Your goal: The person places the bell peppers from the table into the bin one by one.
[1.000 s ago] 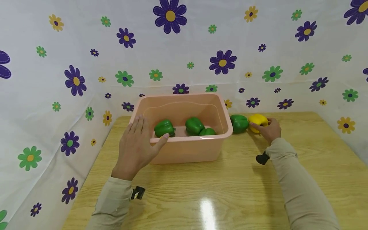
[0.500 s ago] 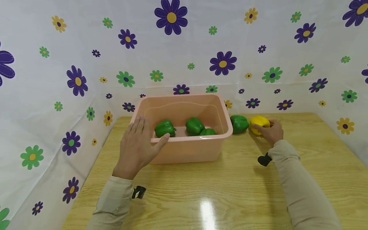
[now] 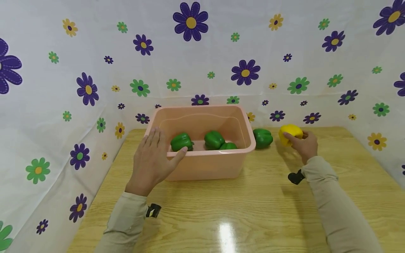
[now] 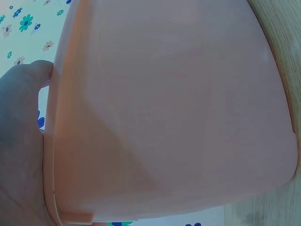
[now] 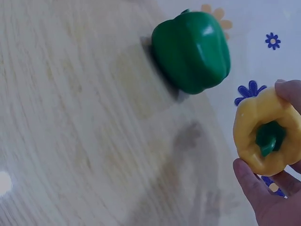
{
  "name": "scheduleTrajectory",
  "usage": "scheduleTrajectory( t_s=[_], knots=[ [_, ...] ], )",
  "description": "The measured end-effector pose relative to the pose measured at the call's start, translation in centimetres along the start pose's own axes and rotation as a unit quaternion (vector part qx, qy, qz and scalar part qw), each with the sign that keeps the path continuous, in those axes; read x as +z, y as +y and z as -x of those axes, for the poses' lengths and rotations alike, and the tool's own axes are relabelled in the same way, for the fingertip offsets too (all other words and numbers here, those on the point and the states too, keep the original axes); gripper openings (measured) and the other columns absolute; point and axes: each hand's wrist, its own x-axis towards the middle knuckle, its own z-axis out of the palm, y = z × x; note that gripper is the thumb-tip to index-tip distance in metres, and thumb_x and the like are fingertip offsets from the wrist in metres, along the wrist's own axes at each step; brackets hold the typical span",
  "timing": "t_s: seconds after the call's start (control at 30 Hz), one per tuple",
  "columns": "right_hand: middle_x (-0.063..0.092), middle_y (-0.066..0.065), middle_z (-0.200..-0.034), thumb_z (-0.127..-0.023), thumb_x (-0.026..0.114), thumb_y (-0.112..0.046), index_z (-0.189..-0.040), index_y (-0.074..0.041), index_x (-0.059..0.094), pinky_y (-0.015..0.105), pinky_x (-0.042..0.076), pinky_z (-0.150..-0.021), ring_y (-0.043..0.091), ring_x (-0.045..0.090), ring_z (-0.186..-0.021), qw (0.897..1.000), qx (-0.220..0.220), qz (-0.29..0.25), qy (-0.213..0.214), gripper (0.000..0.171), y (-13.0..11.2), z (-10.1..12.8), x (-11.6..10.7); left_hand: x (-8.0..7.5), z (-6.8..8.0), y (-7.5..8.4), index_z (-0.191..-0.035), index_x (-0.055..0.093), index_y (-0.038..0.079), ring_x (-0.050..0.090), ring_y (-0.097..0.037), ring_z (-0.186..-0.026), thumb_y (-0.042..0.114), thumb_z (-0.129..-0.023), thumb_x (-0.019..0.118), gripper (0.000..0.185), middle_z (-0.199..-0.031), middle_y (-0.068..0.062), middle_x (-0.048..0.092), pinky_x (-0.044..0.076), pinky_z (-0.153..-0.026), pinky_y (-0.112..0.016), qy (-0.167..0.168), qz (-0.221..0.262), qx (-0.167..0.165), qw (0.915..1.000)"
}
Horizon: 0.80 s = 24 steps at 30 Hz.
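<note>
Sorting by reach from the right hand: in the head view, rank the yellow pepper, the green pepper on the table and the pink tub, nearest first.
1. Yellow pepper, held in the right hand.
2. Green pepper, on the table to its left.
3. Pink tub, farther left, under the left hand.

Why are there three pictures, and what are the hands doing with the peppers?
A person wears three cameras: one on the head, one on each wrist. The head picture shows both hands over a light wooden table. The left hand rests on the rim of a pink plastic tub, thumb hooked over the edge; its wrist camera sees mostly the tub's side. Three green toy peppers lie inside the tub. The right hand grips a yellow toy pepper; its wrist camera shows the green stem facing it. Another green toy pepper sits on the table just outside the tub.
</note>
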Motion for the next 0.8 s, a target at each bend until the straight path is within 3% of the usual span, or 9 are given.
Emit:
scheduleTrajectory(
  t_s=[0.37, 0.5, 0.6, 0.8],
  knots=[
    [0.04, 0.017, -0.144, -0.086, 0.075, -0.052, -0.157, -0.001, 0.027, 0.027, 0.05, -0.097, 0.027, 0.051, -0.126, 0.998, -0.024, -0.061, 0.013, 0.1, -2.8, 0.5, -0.6, 0.2, -0.1, -0.3, -0.149, 0.035, -0.011, 0.028, -0.043, -0.148, 0.074, -0.094, 0.042, 0.101, -0.156, -0.029, 0.037, 0.019, -0.122, -0.054, 0.009, 0.006, 0.001, 0.9999],
    [0.046, 0.007, -0.128, -0.084, 0.079, -0.048, -0.154, -0.001, 0.031, 0.023, 0.053, -0.089, 0.02, 0.055, -0.114, 0.995, -0.04, -0.091, 0.014, 0.098, -4.2, 0.8, -0.6, 0.2, -0.2, -0.2, -0.147, 0.037, -0.011, 0.03, -0.043, -0.147, 0.072, -0.094, 0.045, 0.099, -0.154, -0.029, 0.039, 0.02, -0.122, -0.054, 0.019, 0.007, 0.005, 0.9998],
    [0.046, 0.001, -0.118, -0.084, 0.081, -0.042, -0.153, 0.0, 0.032, 0.023, 0.054, -0.085, 0.014, 0.057, -0.105, 0.99, -0.058, -0.125, 0.004, 0.094, -5.4, 1.3, -0.5, 0.2, -0.2, -0.2, -0.148, 0.037, -0.011, 0.03, -0.043, -0.147, 0.072, -0.094, 0.046, 0.1, -0.154, -0.03, 0.039, 0.02, -0.122, -0.054, 0.021, 0.008, 0.007, 0.9997],
    [0.048, 0.004, -0.117, -0.086, 0.082, -0.031, -0.149, 0.001, 0.037, 0.025, 0.055, -0.084, 0.012, 0.064, -0.097, 0.974, -0.098, -0.202, -0.03, 0.084, -7.7, 2.8, 0.3, 0.2, -0.1, -0.1, -0.149, 0.036, -0.012, 0.03, -0.043, -0.147, 0.072, -0.094, 0.047, 0.101, -0.154, -0.03, 0.039, 0.02, -0.122, -0.054, 0.022, 0.008, 0.008, 0.9997]
  ],
)
